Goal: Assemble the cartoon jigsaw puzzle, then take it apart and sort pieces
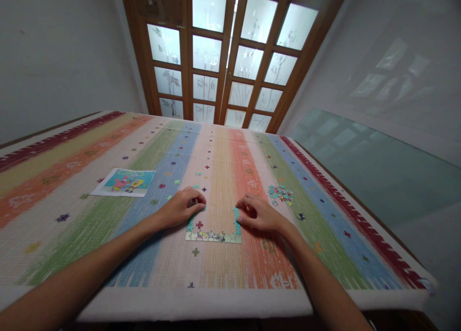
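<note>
A partly joined jigsaw puzzle border [213,237] lies flat on the cloth, forming a U with a pale bottom row and teal pieces up both sides. Above its left side, my left hand [185,206] is closed, thumb and index fingertip pinching a small teal jigsaw puzzle piece [204,207] that is mostly hidden. My right hand [260,214] has its fingers curled against the top of the border's right column, closed on a teal piece [236,211] there. The fingers cover part of that column.
A pile of loose puzzle pieces [281,195] lies to the right of my right hand. A few single pieces [176,181] are scattered beyond my left hand. Left of them lies a printed cartoon picture [126,182]. A striped cloth [221,172] covers the table; glass-paned doors [225,57] stand behind it.
</note>
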Tool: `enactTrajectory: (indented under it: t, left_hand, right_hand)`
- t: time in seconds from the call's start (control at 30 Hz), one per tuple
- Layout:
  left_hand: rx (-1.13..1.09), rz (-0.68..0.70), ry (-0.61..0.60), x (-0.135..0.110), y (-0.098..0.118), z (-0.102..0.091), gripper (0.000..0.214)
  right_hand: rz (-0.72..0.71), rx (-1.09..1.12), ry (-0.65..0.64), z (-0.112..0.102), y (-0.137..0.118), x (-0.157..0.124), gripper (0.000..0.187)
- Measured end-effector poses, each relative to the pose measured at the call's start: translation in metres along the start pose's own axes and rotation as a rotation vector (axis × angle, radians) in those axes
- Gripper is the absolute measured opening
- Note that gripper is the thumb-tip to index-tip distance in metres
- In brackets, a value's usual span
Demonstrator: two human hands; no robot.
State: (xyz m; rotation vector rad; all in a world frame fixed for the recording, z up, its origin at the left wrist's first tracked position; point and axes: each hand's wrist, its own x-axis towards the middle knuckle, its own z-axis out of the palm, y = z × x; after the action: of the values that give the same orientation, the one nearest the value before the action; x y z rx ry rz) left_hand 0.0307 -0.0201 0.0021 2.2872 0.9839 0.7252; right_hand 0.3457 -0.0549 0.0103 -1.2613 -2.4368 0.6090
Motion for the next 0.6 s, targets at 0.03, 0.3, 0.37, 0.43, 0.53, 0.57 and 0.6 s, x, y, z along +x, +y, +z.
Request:
enactTrajectory:
  t: [0.03, 0.3, 0.37, 0.43, 0.53, 0.57, 0.6]
  left_hand:
    - [0.025, 0.015, 0.001, 0.0, -0.0009, 0.0004, 0.012]
    - [0.09, 0.054, -0.018, -0.003, -0.0013, 0.0022, 0.018]
    - [0.086, 0.055, -0.026, -0.0037, -0.0003, 0.0022, 0.02]
    - [0.085, 0.054, -0.034, -0.0041, -0.0002, 0.0024, 0.02]
    - [0.096, 0.054, -0.045, -0.0045, -0.0008, 0.0029, 0.019]
    - [0.101, 0.053, -0.047, -0.0048, -0.0009, 0.003, 0.019]
    - [0.106, 0.053, -0.048, -0.0051, -0.0008, 0.003, 0.019]
  right_hand:
    - [0.001, -0.001, -0.001, -0.0001, -0.0002, 0.0, 0.023]
    - [0.009, 0.019, 0.008, 0.0011, -0.0008, -0.0002, 0.022]
    - [0.002, 0.015, 0.013, 0.0016, -0.0001, -0.0001, 0.022]
    - [-0.001, 0.01, 0.013, 0.002, 0.0007, 0.0, 0.022]
    - [-0.001, 0.009, 0.011, 0.002, 0.0013, -0.0001, 0.023]
    - [0.0, 0.01, 0.01, 0.0019, 0.0012, -0.0002, 0.023]
    - [0.002, 0.011, 0.01, 0.0018, 0.0009, -0.0003, 0.023]
